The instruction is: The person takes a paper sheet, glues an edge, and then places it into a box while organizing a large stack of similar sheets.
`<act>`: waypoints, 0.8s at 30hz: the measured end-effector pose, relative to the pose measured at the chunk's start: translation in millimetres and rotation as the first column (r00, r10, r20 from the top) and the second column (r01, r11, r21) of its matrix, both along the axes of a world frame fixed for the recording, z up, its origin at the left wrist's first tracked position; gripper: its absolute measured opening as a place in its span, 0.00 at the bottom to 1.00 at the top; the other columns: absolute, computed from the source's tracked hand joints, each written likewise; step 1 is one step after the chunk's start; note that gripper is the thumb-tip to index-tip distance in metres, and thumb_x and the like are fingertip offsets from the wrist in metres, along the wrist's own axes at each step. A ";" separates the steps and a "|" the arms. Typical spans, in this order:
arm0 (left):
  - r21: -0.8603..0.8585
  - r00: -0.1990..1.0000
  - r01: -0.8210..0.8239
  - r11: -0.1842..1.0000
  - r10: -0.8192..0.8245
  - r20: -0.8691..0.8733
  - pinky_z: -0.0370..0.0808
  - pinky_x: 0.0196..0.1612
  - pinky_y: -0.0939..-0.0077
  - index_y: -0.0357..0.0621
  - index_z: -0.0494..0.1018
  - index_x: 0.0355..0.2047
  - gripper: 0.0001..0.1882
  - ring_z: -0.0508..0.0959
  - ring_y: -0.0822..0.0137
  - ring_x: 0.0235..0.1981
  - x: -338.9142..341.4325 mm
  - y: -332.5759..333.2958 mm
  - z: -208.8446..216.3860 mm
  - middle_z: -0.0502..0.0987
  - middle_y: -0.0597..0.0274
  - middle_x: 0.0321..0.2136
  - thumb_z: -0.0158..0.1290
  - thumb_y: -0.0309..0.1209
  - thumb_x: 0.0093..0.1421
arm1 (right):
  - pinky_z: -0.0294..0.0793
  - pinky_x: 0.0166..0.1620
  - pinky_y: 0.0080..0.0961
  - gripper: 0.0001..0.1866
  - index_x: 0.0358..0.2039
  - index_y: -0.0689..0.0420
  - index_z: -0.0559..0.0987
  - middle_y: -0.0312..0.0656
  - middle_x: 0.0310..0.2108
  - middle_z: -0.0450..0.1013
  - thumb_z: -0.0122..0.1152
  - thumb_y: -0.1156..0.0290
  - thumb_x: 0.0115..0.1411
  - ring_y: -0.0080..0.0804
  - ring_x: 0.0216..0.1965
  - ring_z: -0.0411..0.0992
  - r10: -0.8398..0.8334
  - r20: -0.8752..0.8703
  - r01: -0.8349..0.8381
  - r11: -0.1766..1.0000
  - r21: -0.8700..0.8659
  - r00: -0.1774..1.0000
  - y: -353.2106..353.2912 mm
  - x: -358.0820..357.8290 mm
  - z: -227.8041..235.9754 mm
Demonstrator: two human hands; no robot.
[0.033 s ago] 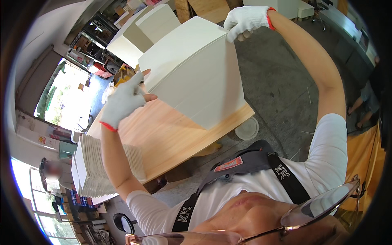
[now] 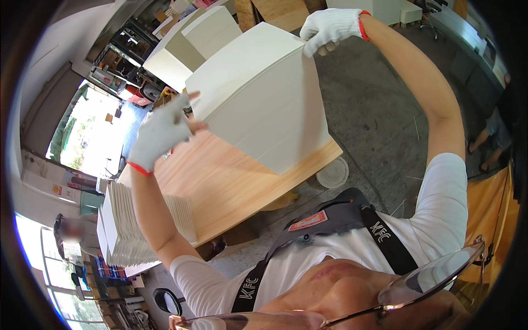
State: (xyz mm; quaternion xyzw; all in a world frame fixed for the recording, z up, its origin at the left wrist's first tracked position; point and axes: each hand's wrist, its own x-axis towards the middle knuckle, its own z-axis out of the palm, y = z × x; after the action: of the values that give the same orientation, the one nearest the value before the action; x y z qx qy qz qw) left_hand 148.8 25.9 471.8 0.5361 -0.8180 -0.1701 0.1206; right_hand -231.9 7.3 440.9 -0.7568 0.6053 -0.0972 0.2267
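A tall stack of white boards (image 2: 286, 110) stands on a light wooden table (image 2: 220, 192). At the stack's far right corner, my right hand (image 2: 330, 30), in a white knitted glove with a red cuff, pinches the edge of the top board (image 2: 242, 63). My left hand (image 2: 159, 132), gloved the same way with bare fingertips showing, is raised beside the stack's left corner. Its thumb and fingers are apart, slightly blurred, and hold nothing. Whether its fingertips touch the board's edge is hard to tell.
A lower pile of thin white panels (image 2: 126, 225) sits on the table's left end, near my left forearm. Behind the stack are more white boards (image 2: 212, 33). A round white lid or bucket (image 2: 333, 173) is on the floor by the table's right corner. Another person (image 2: 495, 132) is at the far right.
My left hand has shifted slightly left, away from the stack's corner, fingers still apart. My right hand stays at the far right corner with almost no movement.
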 end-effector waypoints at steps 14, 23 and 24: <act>-0.081 0.926 0.093 0.992 -0.056 0.373 0.65 0.60 0.68 0.44 0.65 0.63 0.40 0.71 0.56 0.57 -121.5 -218.2 -21.5 0.72 0.52 0.57 0.43 0.63 0.63 | 0.69 0.31 0.23 0.15 0.27 0.57 0.77 0.36 0.24 0.74 0.61 0.56 0.55 0.25 0.25 0.71 0.058 0.089 -0.036 0.973 -0.227 0.994 13.7 -5.4 -13.7; -0.220 0.943 0.306 0.926 -0.265 0.200 0.71 0.48 0.67 0.49 0.74 0.48 0.24 0.78 0.65 0.44 -118.9 -119.8 -19.1 0.81 0.65 0.38 0.50 0.52 0.60 | 0.66 0.29 0.26 0.27 0.28 0.57 0.77 0.34 0.23 0.72 0.53 0.41 0.59 0.24 0.24 0.68 -0.176 0.378 0.212 0.976 -0.055 0.909 17.8 -0.3 -35.7; -0.196 0.936 0.313 0.929 -0.266 0.231 0.71 0.45 0.69 0.48 0.74 0.45 0.22 0.78 0.67 0.41 -117.8 -104.0 -19.9 0.80 0.66 0.35 0.51 0.50 0.60 | 0.66 0.29 0.27 0.30 0.28 0.57 0.77 0.34 0.22 0.72 0.50 0.38 0.59 0.24 0.23 0.67 -0.277 0.352 0.334 0.936 -0.109 0.894 22.9 9.7 -33.5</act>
State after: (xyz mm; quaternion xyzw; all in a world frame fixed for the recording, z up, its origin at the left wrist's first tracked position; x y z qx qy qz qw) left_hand 31.0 -78.0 451.9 0.4058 -0.9104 -0.0353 0.0723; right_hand -222.2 30.2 407.4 -0.6410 0.6599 -0.3078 0.2427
